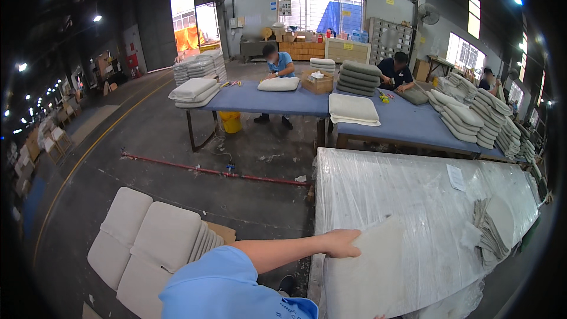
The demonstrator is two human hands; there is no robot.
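Note:
My left arm, in a light blue sleeve, reaches across to the right. My left hand (342,243) is closed on the far left corner of a pale off-white seat cushion (369,274), thumb toward me. This cushion lies over a plastic-wrapped, table-high surface (407,195), and its near end runs out of the picture. At the lower edge by the cushion is a tiny skin-toned patch, perhaps a fingertip of my right hand; its fingers are hidden. On my left, pale cushions (168,230) stand in rows near the floor, with brown cardboard (221,232) beside them.
Grey fabric pieces (493,230) and a paper sheet (456,177) lie on the wrapped surface. Beyond it, blue-topped tables (271,101) carry cushion stacks (359,77); co-workers (279,65) handle cushions there. A red pipe (218,170) crosses the floor near a yellow bucket (231,121).

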